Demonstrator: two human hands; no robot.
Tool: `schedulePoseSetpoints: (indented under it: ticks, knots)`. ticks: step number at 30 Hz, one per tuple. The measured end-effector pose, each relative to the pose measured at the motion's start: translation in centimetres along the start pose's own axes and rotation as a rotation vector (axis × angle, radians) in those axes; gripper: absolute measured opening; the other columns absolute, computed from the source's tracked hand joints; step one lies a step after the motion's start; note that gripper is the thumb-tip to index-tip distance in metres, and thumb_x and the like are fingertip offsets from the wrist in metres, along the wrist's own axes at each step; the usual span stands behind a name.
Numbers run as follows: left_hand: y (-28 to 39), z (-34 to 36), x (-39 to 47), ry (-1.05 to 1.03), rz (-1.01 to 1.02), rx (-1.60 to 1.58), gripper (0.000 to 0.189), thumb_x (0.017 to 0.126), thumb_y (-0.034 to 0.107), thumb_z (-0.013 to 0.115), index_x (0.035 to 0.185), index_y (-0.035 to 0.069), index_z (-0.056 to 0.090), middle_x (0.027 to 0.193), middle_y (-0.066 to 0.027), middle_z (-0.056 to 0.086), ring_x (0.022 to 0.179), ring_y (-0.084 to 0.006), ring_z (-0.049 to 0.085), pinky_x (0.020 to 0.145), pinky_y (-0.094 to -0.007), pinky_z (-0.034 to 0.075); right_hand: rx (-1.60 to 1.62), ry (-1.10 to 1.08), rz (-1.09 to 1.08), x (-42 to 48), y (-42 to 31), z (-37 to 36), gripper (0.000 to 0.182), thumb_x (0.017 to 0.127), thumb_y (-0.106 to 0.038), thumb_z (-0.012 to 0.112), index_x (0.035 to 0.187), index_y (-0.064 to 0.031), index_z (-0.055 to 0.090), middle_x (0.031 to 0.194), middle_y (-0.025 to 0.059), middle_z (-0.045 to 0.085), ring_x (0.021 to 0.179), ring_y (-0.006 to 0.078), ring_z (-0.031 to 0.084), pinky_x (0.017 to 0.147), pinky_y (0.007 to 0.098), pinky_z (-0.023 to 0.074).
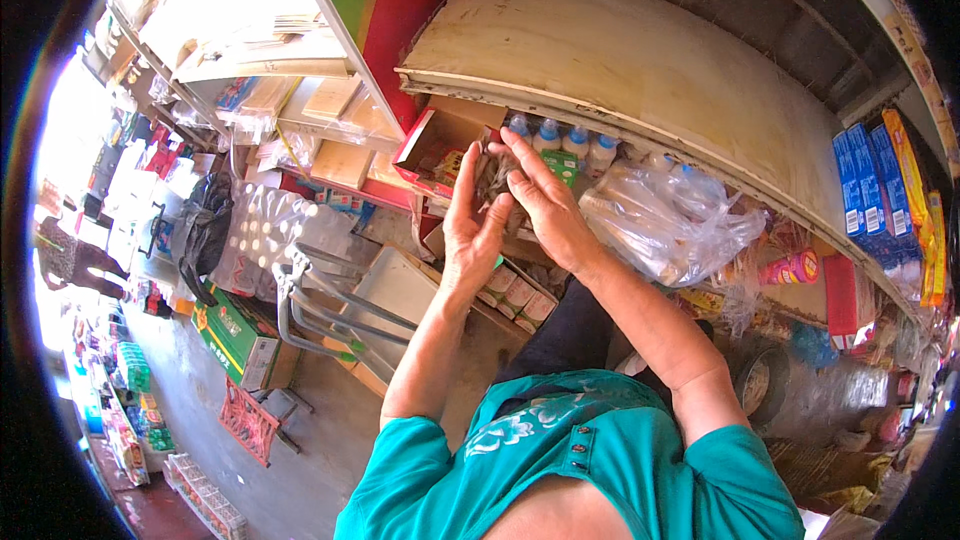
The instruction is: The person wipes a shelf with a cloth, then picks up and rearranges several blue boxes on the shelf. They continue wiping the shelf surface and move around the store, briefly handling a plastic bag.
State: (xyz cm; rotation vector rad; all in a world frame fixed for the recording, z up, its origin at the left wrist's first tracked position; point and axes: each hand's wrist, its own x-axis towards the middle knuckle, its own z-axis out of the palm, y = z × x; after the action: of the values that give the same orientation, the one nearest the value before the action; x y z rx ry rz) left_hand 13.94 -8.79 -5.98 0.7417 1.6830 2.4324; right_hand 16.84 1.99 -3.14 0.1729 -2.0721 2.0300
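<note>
A crumpled grey-brown rag [495, 171] is held between my two hands, in front of the lower shelf. My left hand [474, 244] presses on it from the left, thumb pointing up. From the right, my right hand [551, 214] closes on it with long, nearly straight fingers; part of the rag is hidden behind them. Just beyond the hands stands an open red cardboard box [424, 146] with small packets inside. Several bottles with blue caps [550, 133] and a green box [559, 165] stand close to my right fingers.
A wide dusty shelf board [600, 45] spans the top. A clear plastic bag [667, 217] bulges to the right, below blue boxes [862, 180] on the shelf. On the left are a folding metal frame [300, 300], a green carton [236, 337] and a red folding stool [251, 420].
</note>
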Motion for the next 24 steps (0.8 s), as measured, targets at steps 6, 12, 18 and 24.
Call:
schedulePoseSetpoints:
  ticks: [6,12,18,24]
  knots:
    - [-2.6,-4.4,4.1,0.38,0.084,-0.005,0.031,0.076,-0.002,0.052,0.107,0.001,0.048,0.099,-0.0068,0.054,0.088,-0.015,0.053,0.079,-0.0259,0.042,-0.106,-0.048,-0.003,-2.3,1.6,-0.9,0.052,0.086,-0.02,0.046,0.131,-0.0023,0.025,0.131,0.0154,0.033,0.12,0.022,0.034,0.098,0.031,0.0277]
    - [-1.9,-7.7,12.7,0.774,0.33,0.296,0.031,0.072,0.006,0.062,0.1,0.001,0.05,0.081,-0.0049,0.057,0.073,-0.0131,0.052,0.067,-0.026,0.043,0.075,0.08,0.315,-8.5,4.2,-3.6,0.043,0.086,-0.011,0.047,0.126,-0.0016,0.035,0.121,0.0129,0.045,0.112,0.0185,0.043,0.093,0.0286,0.0346]
    - [-3.8,-6.3,14.0,0.871,0.346,0.705,0.026,0.07,0.006,0.057,0.094,-0.002,0.055,0.085,-0.0154,0.056,0.081,-0.0273,0.055,0.074,-0.0354,0.042,-0.016,0.224,0.37,-15.7,6.7,-6.4,0.035,0.086,-0.014,0.049,0.117,0.0009,0.044,0.103,0.014,0.056,0.093,0.0184,0.056,0.08,0.0275,0.0426]
    - [-5.9,-7.7,15.2,0.898,0.427,0.3,0.022,0.07,-0.001,0.054,0.092,-0.001,0.055,0.083,-0.0126,0.059,0.07,-0.0231,0.058,0.064,-0.0319,0.048,-0.108,0.235,0.421,-19.8,8.3,-7.8,0.032,0.086,-0.015,0.047,0.115,-0.0008,0.046,0.097,0.0112,0.058,0.084,0.016,0.059,0.07,0.0251,0.0455]
